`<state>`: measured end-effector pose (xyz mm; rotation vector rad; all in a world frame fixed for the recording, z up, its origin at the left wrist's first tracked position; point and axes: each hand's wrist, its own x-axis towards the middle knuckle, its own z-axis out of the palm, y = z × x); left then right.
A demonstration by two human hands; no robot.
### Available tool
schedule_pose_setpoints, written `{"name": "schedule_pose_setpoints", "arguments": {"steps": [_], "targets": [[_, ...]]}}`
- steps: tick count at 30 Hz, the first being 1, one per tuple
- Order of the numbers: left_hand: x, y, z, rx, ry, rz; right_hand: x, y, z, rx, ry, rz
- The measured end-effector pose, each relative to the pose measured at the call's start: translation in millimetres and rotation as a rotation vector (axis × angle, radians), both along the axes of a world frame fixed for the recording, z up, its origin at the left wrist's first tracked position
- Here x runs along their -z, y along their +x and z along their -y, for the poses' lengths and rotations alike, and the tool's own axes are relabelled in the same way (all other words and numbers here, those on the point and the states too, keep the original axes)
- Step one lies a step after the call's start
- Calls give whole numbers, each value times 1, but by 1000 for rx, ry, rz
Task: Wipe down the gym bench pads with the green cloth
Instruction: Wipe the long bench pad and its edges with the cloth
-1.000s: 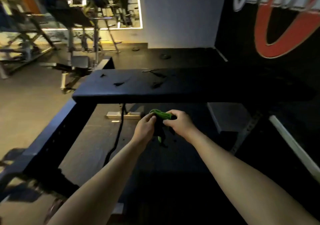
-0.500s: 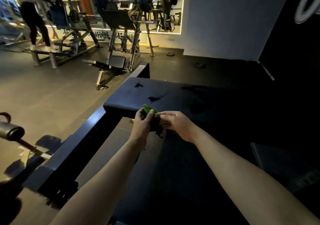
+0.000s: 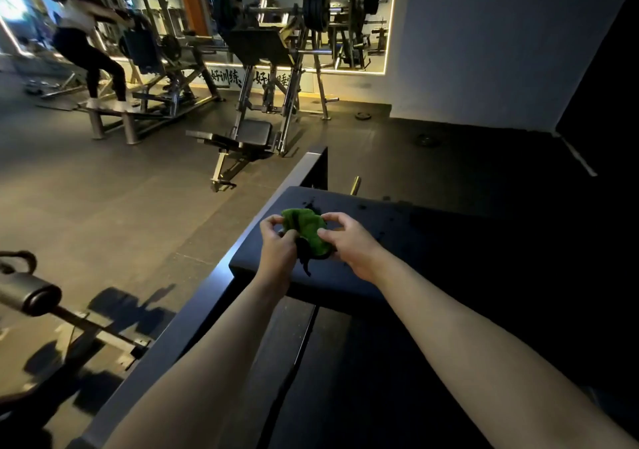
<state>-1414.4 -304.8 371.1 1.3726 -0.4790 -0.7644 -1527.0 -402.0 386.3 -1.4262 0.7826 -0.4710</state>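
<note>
Cloth (image 3: 306, 232) higher now (over pad (image 3: 397, 241))

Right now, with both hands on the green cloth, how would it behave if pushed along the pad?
The green cloth looks floppy: it bunches between the left hand and right hand. It probably drags rather than slides, and seems light.

bench pad's (image 3: 397, 237) right end lost in darkness

A dim gym with a grey rubber floor (image 3: 103, 213), a lit-edged wall mirror (image 3: 345, 16) at upper centre, weight machines (image 3: 269, 68) before it and a pale wall (image 3: 501, 40) at upper right.
</note>
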Motion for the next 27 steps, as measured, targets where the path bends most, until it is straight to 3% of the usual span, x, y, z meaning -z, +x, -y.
{"name": "schedule_pose_setpoints", "arguments": {"steps": [5, 8, 13, 16, 20, 27], "targets": [[20, 39, 66, -44, 106, 205, 5, 39, 51, 52, -94, 47], [26, 55, 105, -14, 187, 333, 6, 53, 88, 77, -39, 87], [9, 63, 157, 31, -21, 163, -4, 81, 139, -39, 90, 144], [13, 79, 169, -48, -2, 102, 1, 105, 154, -122, 70, 115], [29, 120, 178, -84, 60, 196, 20, 144, 167, -128, -64, -13], [57, 207, 191, -166, 206, 384, 54, 213, 179, -2, -565, -283]]}}
